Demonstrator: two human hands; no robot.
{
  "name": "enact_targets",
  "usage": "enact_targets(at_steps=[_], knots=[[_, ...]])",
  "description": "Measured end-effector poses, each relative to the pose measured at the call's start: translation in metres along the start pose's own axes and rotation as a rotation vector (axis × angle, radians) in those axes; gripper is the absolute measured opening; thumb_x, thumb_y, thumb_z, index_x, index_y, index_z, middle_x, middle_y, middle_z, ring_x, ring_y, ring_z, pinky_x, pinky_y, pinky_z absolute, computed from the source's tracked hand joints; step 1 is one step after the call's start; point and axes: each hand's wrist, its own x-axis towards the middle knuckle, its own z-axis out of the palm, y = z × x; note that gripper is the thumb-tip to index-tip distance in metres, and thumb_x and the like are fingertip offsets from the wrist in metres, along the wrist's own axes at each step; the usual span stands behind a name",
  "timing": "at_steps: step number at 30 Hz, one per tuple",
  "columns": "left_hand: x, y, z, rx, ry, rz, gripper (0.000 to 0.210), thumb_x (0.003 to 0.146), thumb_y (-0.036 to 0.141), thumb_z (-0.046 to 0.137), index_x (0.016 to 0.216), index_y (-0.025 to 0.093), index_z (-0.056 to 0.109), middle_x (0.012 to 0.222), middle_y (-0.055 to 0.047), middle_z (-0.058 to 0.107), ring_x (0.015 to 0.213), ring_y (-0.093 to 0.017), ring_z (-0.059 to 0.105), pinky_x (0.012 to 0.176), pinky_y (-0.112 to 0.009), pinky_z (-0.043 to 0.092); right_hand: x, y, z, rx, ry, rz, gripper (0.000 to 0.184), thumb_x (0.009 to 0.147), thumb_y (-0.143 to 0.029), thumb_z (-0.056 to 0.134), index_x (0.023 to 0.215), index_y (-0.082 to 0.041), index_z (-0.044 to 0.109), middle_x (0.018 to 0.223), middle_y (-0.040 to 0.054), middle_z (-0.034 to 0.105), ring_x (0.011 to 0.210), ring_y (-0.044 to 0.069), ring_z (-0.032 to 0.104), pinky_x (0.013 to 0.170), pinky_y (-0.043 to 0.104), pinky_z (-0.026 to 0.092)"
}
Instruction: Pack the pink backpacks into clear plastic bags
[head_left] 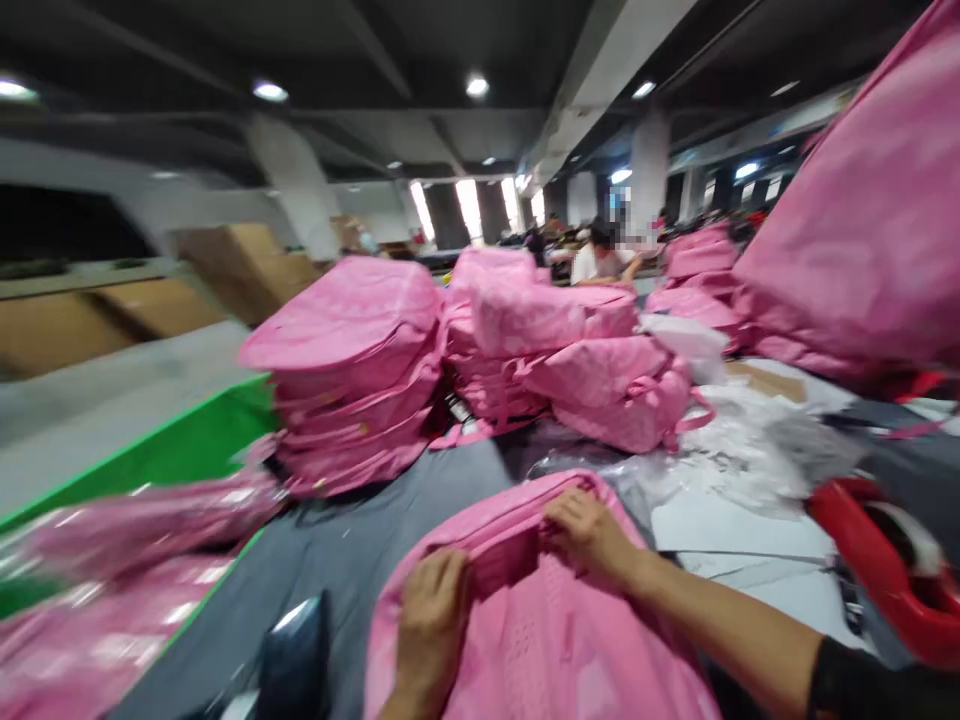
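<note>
A pink backpack [540, 640] lies in front of me on the dark table, its top opening gaping toward me. My left hand [431, 620] grips the left side of the opening, fingers curled over the edge. On the far right part of the opening, my right hand [589, 535] pinches the fabric with bent fingers. Just beyond the bag stand a tall stack of pink backpacks [345, 370] and, to its right, another pile of pink backpacks [540, 320].
On the left, a green bin [202, 430] holds plastic-wrapped pink bags [135, 540]. A dark glossy object [296, 655] sits near the front edge. To the right are clear plastic bags [750, 445], a red object [885, 570] and a large pink bag [862, 220]. A person [600, 260] works farther back.
</note>
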Motion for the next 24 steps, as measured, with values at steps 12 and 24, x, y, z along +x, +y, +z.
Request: enact_targets(at_steps=[12,24], knots=[[0.086,-0.021,0.031,0.240,-0.590,-0.170,0.040,0.105,0.019,0.033,0.109,0.006,0.070,0.111,-0.015,0.073,0.117,-0.028,0.067,0.107,-0.043,0.049,0.090,0.055,0.066,-0.234,-0.193,0.103,0.027,0.101,-0.025,0.047,0.108,-0.018,0.072,0.111,0.0175,0.075,0.101,0.029,0.070,0.087,0.039,0.050],[0.046,0.008,0.039,0.043,-0.782,-0.327,0.106,0.082,0.087,0.050,0.165,0.031,0.017,0.173,-0.021,0.001,0.159,-0.042,-0.009,0.117,-0.081,-0.006,0.099,0.047,0.083,-0.253,-0.108,0.018,0.032,0.094,-0.022,0.047,0.116,-0.021,0.071,0.122,0.0180,0.070,0.114,0.036,0.064,0.098,0.050,0.049]])
